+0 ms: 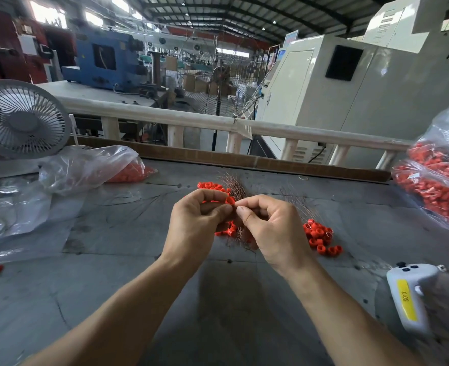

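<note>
The little red ring (230, 200) was a short, chunky plastic collar, bright orange-red and hollow through the middle. The left hand (197, 220) pinched it between thumb and fingertips, held up above the middle of the tabletop (139, 273). The right hand (271, 228) sat right against it, thumb and forefinger pinching a thin copper wire (237, 205) at the ring's rim. More loose wires (232, 184) and a pile of rings (321, 237) lay underneath, with bags of rings (440, 180) off to the sides.
</note>
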The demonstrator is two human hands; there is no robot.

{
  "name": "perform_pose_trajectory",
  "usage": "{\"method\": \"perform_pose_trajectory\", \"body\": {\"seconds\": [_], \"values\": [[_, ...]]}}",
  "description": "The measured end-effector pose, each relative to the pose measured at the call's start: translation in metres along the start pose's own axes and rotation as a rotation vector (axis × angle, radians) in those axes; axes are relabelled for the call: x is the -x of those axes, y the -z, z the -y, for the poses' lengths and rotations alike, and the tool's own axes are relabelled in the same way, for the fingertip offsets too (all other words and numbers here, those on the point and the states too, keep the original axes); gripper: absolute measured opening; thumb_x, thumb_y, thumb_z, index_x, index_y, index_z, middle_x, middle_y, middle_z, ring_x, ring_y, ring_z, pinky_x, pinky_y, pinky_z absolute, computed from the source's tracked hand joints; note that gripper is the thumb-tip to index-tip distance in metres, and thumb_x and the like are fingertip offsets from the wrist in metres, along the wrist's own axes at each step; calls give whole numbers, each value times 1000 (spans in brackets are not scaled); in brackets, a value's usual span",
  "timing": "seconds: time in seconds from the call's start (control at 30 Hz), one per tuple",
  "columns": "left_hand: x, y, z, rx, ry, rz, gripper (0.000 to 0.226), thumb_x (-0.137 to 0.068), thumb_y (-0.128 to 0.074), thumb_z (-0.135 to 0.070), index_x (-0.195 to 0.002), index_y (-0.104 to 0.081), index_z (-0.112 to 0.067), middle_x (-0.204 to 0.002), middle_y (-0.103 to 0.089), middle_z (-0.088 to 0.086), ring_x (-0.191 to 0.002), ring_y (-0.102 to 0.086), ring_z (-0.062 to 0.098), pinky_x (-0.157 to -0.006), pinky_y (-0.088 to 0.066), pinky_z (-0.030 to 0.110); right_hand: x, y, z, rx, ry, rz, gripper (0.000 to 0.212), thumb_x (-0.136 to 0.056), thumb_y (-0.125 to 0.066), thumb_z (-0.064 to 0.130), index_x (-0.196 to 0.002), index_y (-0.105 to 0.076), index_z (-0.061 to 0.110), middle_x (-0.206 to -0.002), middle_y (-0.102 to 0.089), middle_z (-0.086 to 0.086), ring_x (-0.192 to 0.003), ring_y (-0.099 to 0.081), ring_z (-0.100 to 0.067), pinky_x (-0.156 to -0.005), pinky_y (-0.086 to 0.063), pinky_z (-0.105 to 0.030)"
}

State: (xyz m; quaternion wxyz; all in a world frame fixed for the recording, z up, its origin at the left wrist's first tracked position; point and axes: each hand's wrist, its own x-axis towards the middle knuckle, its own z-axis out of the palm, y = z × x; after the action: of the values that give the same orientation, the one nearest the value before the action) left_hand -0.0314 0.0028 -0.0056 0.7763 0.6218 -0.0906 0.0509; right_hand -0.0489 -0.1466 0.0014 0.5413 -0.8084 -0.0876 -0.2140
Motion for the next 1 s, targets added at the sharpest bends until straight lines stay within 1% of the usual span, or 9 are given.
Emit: {"method": "perform_pose_trajectory", "body": {"seconds": [0.2, 0.33, 0.4, 0.5, 0.57, 0.7, 0.8, 0.93, 1.0], "values": [[-1, 0, 1, -31, -22, -4, 13, -91, -71, 3, -103, -70, -3, -85, -78, 13, -76, -76, 25, -65, -60, 26, -1, 0, -1, 59, -6, 2, 12, -94, -74, 17, -87, -79, 25, -75, -76, 10, -72, -72, -6, -64, -53, -16], [-1, 1, 3, -84, -60, -10, 14, -88, -74, 3, -98, -73, -8, -86, -75, 17, -72, -70, 21, -67, -61, 30, -1, 2, -2, 119, 13, -13, 14, -93, -74, 18, -83, -78, 26, -71, -74, 11, -66, -68, -2, -59, -49, -12], [-2, 1, 3, -82, -60, -4, 15, -88, -74, 2, -97, -74, -10, -86, -75, 16, -71, -69, 19, -66, -60, 29, -2, 2, -2, 119, 13, -18, 14, -93, -74, 17, -83, -78, 26, -69, -73, 12, -62, -65, 0, -57, -46, -10], [-2, 1, 3, -58, -41, -13, 11, -92, -71, -3, -98, -77, -11, -84, -77, 12, -73, -72, 19, -67, -59, 29, -2, 2, -2, 123, 3, -25, 12, -94, -74, 18, -85, -78, 25, -69, -73, 11, -61, -65, -1, -56, -49, -15], [-2, 1, 2, -35, -22, -18, 12, -95, -68, -5, -96, -78, -11, -86, -77, 13, -76, -73, 22, -71, -61, 33, -2, 3, -2, 119, 0, -22, 12, -94, -73, 18, -86, -78, 25, -69, -73, 9, -62, -66, -3, -57, -51, -19], [-2, 4, 0, 54, 40, -2, 13, -96, -65, -3, -97, -78, -5, -89, -77, 18, -76, -72, 25, -76, -63, 38, -1, 3, 1, 86, 6, -13, 13, -94, -74, 16, -84, -78, 24, -69, -73, 9, -61, -64, 1, -57, -48, -14], [-2, 4, -1, 133, 90, 17, 13, -95, -65, -2, -95, -77, -4, -89, -76, 17, -74, -71, 23, -75, -62, 36, -1, 4, 3, 45, 10, -13, 12, -94, -74, 16, -84, -78, 22, -68, -73, 9, -60, -63, 0, -58, -46, -12], [-3, 4, 0, 218, 137, 28, 11, -93, -67, -1, -92, -78, -5, -86, -76, 17, -72, -72, 22, -73, -63, 33, -1, 4, 4, -6, 2, -19, 12, -94, -74, 14, -84, -78, 19, -58, -66, 15, -54, -58, 2, -54, -42, -10], [-4, 4, 1, 255, 155, 32, 9, -91, -68, -2, -93, -77, -4, -83, -76, 16, -72, -73, 22, -71, -63, 31, -2, 4, 3, -23, 0, -26, 12, -94, -74, 14, -84, -78, 19, -57, -64, 16, -52, -56, 2, -54, -41, -9]]}}
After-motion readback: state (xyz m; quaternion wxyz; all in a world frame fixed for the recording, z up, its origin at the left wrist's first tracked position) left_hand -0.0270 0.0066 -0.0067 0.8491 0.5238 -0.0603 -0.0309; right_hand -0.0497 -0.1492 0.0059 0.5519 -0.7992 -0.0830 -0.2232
